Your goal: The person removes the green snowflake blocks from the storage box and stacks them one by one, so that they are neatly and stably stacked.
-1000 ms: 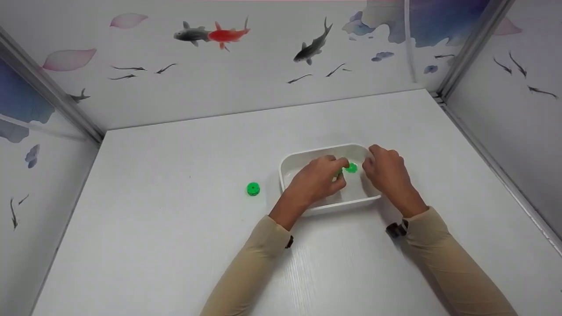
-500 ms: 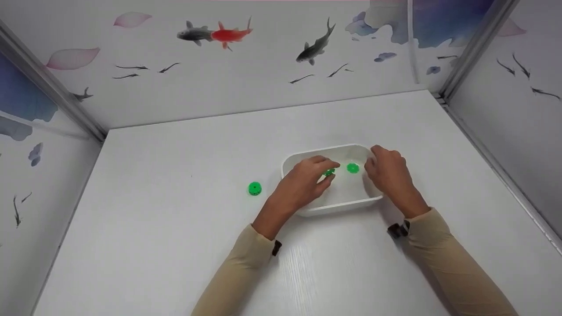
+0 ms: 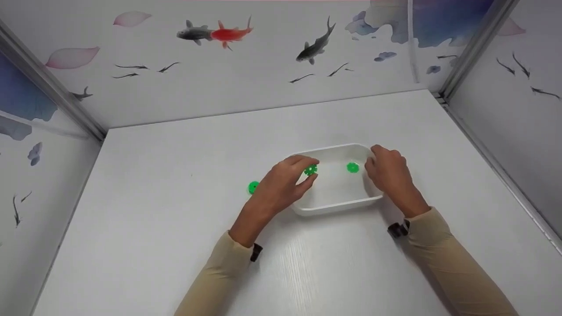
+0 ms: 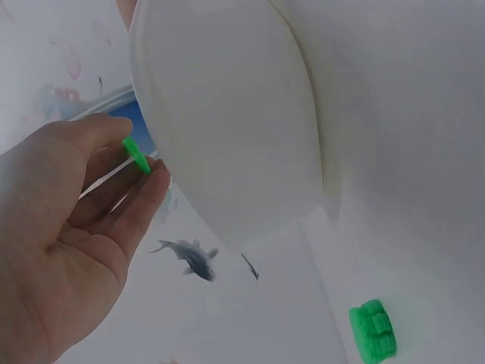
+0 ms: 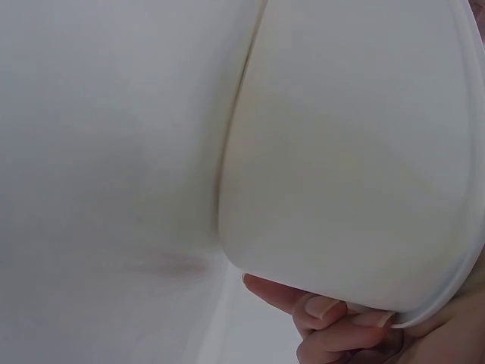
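Observation:
My left hand [image 3: 276,186] pinches a flat green notched disc [image 3: 311,169] between thumb and fingers, above the left part of a white plastic tray [image 3: 336,206]. In the left wrist view the disc shows edge-on, outside the tray's wall. A second green disc [image 3: 353,167] lies flat on the tray's floor, towards the right. Left of the tray, on the table, sits a small stack of green discs [image 4: 372,331], partly covered by my left hand in the head view. My right hand [image 3: 390,175] grips the tray's right end, with fingers against the outside below the rim [image 5: 468,284].
The tray stands on a white table [image 3: 167,210]. Upright panels printed with fish, such as the back panel [image 3: 263,74], enclose the table at the back and sides. Metal posts [image 3: 476,48] stand at the corners.
My left hand has moved left across the tray with the pinched disc, and now partly covers the stack. The disc in the tray shows more fully. My right hand has stayed at the tray's end.

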Demonstrator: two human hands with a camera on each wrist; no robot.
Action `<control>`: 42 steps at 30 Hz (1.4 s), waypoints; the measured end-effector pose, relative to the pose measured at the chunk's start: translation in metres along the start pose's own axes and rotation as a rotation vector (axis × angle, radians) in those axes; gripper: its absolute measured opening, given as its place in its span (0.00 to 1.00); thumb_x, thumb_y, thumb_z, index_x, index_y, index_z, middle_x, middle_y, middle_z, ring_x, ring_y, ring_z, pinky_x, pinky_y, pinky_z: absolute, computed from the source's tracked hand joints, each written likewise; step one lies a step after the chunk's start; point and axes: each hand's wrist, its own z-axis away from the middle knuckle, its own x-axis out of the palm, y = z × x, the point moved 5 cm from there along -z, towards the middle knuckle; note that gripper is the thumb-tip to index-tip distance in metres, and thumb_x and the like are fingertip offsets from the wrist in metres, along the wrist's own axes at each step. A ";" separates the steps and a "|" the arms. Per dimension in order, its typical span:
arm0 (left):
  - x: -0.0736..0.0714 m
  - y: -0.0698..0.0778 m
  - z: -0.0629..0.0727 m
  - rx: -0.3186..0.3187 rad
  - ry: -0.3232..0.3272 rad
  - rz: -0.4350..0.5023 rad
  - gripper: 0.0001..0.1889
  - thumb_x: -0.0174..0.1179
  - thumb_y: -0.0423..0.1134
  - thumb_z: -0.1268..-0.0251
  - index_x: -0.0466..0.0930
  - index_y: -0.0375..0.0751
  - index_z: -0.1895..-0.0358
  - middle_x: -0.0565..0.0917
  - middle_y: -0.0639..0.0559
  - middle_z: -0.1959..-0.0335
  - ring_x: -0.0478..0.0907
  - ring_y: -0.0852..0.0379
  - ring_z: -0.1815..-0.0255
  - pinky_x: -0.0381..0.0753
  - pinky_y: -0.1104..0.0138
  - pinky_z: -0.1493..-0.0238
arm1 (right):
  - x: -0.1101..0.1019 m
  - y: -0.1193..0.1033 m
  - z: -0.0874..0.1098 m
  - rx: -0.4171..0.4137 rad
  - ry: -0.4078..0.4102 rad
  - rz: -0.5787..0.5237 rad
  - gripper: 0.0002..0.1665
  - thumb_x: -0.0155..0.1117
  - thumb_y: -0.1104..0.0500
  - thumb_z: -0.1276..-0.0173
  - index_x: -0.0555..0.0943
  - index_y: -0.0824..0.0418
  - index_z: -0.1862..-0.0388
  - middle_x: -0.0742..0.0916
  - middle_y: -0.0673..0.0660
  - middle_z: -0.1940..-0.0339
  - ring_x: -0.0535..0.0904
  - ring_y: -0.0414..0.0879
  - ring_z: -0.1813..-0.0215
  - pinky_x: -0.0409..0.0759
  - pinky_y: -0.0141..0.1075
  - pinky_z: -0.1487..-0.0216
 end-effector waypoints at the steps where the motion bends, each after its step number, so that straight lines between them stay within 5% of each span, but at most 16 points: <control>1: -0.003 -0.001 0.002 0.001 0.009 -0.005 0.17 0.69 0.39 0.23 0.85 0.43 0.36 0.90 0.49 0.39 0.87 0.54 0.36 0.87 0.65 0.36 | 0.000 0.000 0.000 0.001 0.001 -0.002 0.10 0.56 0.63 0.20 0.81 0.70 0.54 0.82 0.62 0.73 0.72 0.53 0.68 0.72 0.46 0.67; 8: -0.022 -0.015 0.019 -0.025 0.049 -0.027 0.18 0.71 0.38 0.25 0.85 0.43 0.36 0.90 0.49 0.42 0.88 0.55 0.40 0.88 0.66 0.38 | 0.001 0.001 0.000 0.029 -0.031 -0.004 0.14 0.55 0.61 0.19 0.81 0.72 0.48 0.85 0.65 0.68 0.74 0.53 0.68 0.73 0.44 0.69; 13: -0.033 -0.025 0.031 -0.037 0.064 -0.022 0.18 0.72 0.37 0.27 0.86 0.42 0.37 0.91 0.49 0.43 0.89 0.55 0.42 0.88 0.66 0.39 | 0.002 0.004 0.001 0.067 -0.046 0.011 0.23 0.54 0.58 0.17 0.79 0.72 0.33 0.89 0.74 0.49 0.81 0.57 0.63 0.81 0.50 0.64; 17: -0.038 -0.034 0.039 -0.047 0.071 -0.016 0.18 0.72 0.36 0.27 0.86 0.41 0.37 0.91 0.48 0.43 0.89 0.54 0.42 0.89 0.66 0.41 | 0.001 0.005 0.001 0.080 -0.046 0.018 0.26 0.52 0.53 0.15 0.78 0.70 0.30 0.89 0.75 0.44 0.86 0.61 0.58 0.86 0.57 0.60; 28: -0.047 -0.060 0.056 -0.152 0.066 0.001 0.17 0.73 0.37 0.27 0.87 0.42 0.38 0.91 0.47 0.43 0.91 0.55 0.46 0.90 0.66 0.44 | -0.004 0.006 -0.001 0.053 -0.011 0.021 0.23 0.49 0.52 0.15 0.83 0.66 0.38 0.91 0.66 0.57 0.80 0.55 0.68 0.74 0.43 0.74; 34: -0.049 -0.074 0.063 -0.210 0.032 0.012 0.19 0.73 0.36 0.28 0.86 0.42 0.37 0.92 0.47 0.42 0.92 0.53 0.47 0.91 0.64 0.44 | -0.005 0.009 -0.003 0.051 -0.008 -0.027 0.23 0.50 0.52 0.15 0.83 0.65 0.38 0.85 0.60 0.69 0.74 0.52 0.72 0.67 0.40 0.75; 42: -0.045 -0.091 0.067 -0.286 -0.026 0.068 0.16 0.74 0.33 0.31 0.88 0.40 0.41 0.92 0.46 0.45 0.91 0.50 0.47 0.91 0.59 0.43 | -0.006 0.012 -0.002 0.059 -0.007 -0.037 0.23 0.49 0.51 0.14 0.84 0.64 0.39 0.85 0.60 0.69 0.74 0.52 0.71 0.66 0.40 0.74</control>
